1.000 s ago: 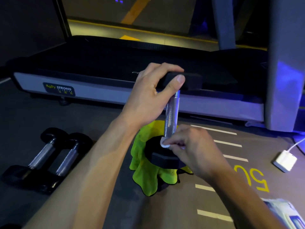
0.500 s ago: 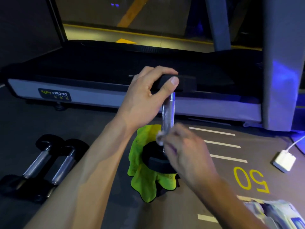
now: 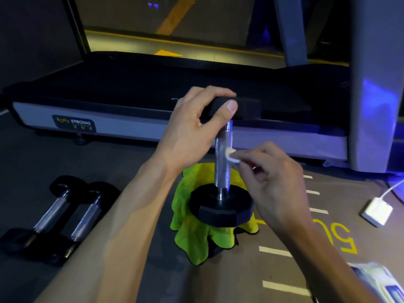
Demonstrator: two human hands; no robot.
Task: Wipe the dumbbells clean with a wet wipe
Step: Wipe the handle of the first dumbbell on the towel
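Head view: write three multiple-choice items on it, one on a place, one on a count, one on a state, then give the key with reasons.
1. Where is the wet wipe?
A. On the floor
B. Against the upright dumbbell's metal handle
C. On the treadmill

2. How many dumbbells lie flat at the left?
A. Two
B. Four
C. None

3. What is the left hand doing?
A. Hanging idle
B. Holding the green cloth
C. Gripping the dumbbell's top head

Key: 1 B, the right hand pinches the wipe against the handle. 2 A, a pair of dumbbells lies side by side. 3 C, its fingers and thumb curl round the top head.
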